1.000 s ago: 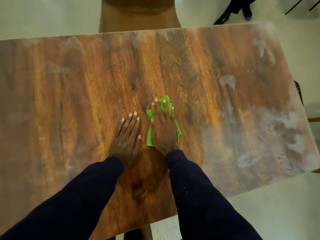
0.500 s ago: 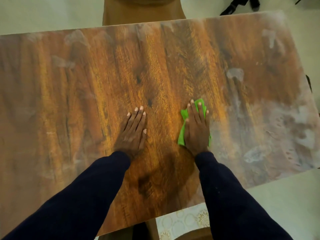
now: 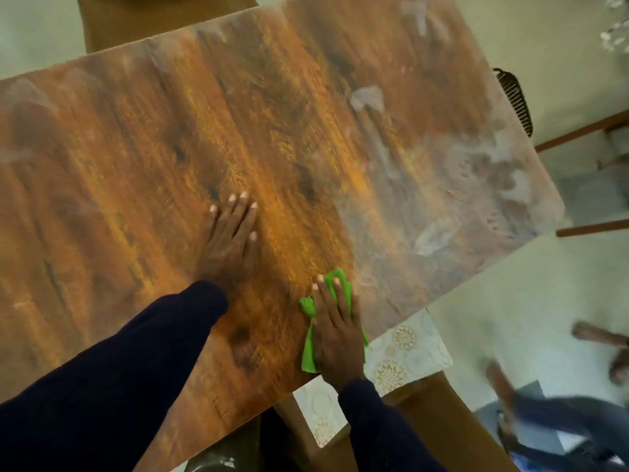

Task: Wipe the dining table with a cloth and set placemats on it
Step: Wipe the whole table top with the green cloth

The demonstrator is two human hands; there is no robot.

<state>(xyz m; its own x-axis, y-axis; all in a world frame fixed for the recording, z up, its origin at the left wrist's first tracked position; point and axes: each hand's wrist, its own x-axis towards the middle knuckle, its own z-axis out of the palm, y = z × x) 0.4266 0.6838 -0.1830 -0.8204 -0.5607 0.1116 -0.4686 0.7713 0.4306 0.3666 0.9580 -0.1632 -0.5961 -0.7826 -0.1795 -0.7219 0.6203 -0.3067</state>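
A long wooden dining table (image 3: 143,137) fills most of the head view, with pale dusty smears over its right part. My right hand (image 3: 335,332) lies flat on a bright green cloth (image 3: 308,352) and presses it onto the tabletop at the near edge. My left hand (image 3: 231,240) rests flat on the bare wood with straight fingers, to the left of the cloth and farther in. A white placemat (image 3: 405,356) with gold round patterns shows below the table's near edge, on a brown chair seat.
A brown chair (image 3: 442,410) stands at the near side under the placemat. Another brown chair (image 3: 112,25) is at the far side. A dark ribbed chair back (image 3: 515,97) and wooden rails sit past the table's right end. Pale floor surrounds the table.
My right hand has slid the green cloth right and then back toward the near edge. My left hand stays flat on the wood. The view has swung right and down.
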